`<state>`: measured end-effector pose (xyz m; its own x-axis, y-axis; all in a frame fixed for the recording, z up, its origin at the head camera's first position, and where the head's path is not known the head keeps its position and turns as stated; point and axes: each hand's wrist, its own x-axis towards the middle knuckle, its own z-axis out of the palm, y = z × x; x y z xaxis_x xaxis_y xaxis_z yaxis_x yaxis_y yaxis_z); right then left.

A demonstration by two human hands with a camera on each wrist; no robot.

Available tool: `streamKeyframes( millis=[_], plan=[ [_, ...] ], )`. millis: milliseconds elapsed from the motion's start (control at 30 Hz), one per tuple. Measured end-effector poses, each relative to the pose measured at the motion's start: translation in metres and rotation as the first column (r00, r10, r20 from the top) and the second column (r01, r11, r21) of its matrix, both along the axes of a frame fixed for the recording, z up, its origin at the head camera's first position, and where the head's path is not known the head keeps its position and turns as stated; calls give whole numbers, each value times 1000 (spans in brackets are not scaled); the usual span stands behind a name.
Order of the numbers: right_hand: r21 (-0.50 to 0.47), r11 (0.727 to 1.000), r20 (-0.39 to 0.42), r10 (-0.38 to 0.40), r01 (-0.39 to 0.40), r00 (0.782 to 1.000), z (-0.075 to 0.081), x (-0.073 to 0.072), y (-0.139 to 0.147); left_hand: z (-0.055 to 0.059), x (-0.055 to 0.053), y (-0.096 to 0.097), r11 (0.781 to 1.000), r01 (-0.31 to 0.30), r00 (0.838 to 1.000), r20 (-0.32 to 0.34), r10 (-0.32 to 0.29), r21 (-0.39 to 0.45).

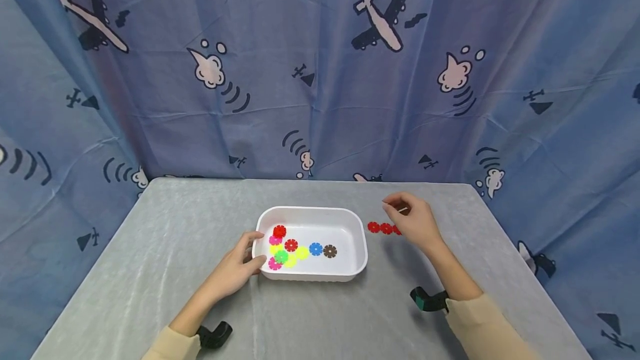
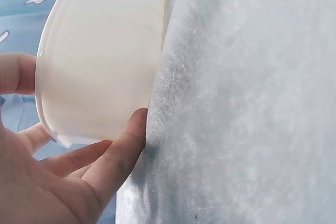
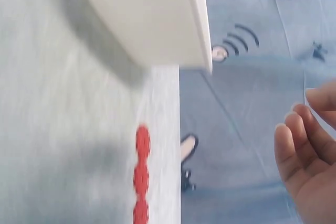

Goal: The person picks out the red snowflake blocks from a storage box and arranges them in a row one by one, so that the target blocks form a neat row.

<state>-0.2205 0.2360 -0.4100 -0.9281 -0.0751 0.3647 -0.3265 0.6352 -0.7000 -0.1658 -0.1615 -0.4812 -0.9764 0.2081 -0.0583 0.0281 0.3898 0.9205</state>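
Note:
My left hand [image 1: 232, 271] holds the left end of a white plastic tray [image 1: 345, 276]. In the left wrist view its fingers [image 2: 118, 156] spread around the tray's end wall. Inside the tray lie notched plastic discs: a brown disc [image 1: 330, 251], a blue disc [image 1: 315, 249], a green disc [image 1: 281, 256], and several red, pink and yellow ones towards the left. My right hand [image 1: 415, 224] hovers right of the tray, fingers loosely bent, with nothing visible between them. Below it runs a row of joined red discs [image 3: 141, 179], partly hidden by the hand in the head view.
A grey cloth covers the table [image 1: 150, 271]. Behind it and along both sides hangs a blue curtain [image 1: 320, 71] printed with airplanes. Each wrist carries a black strap mount, such as the right wrist mount [image 1: 429, 299].

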Motion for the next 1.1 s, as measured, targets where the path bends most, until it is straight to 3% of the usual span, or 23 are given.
streamKeyframes(
  millis=[567, 900, 1100],
  plan=[
    [-7, 989, 24, 147, -147, 989, -12, 0, -84, -1, -3, 0, 1000, 12, 1000, 4, -12, -11],
    [-36, 983, 136, 181, -177, 974, -23, -6, -127, -2, -3, -1, 1000, 4, 1000, 4, -4, -24],
    [-38, 972, 183, 236, -233, 954, -32, -8, -145, -4, -2, -1, 999, 4, 1000, -14, -5, -42]
  ],
)
